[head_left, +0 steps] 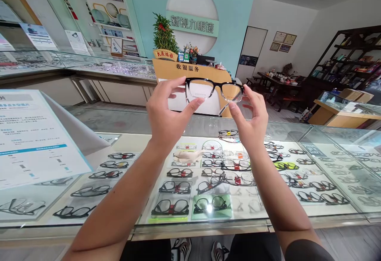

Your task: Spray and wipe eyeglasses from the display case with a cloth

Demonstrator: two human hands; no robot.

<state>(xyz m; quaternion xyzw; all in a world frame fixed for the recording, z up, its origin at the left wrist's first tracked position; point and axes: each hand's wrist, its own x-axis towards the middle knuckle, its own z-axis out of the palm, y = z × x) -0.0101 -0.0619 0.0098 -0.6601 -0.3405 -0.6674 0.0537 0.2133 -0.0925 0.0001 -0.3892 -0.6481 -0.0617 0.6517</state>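
At twelve o'clock, black-and-clear rectangular plastic-looking eyeglasses point(218, 85) sit above the glass-topped display worktop point(202, 233). The left hand point(166, 108) pinches their nine-o'clock end, the right hand point(253, 120) their three-o'clock end, fingers partly curled, apparently to steady them yet leave them mostly uncovered.
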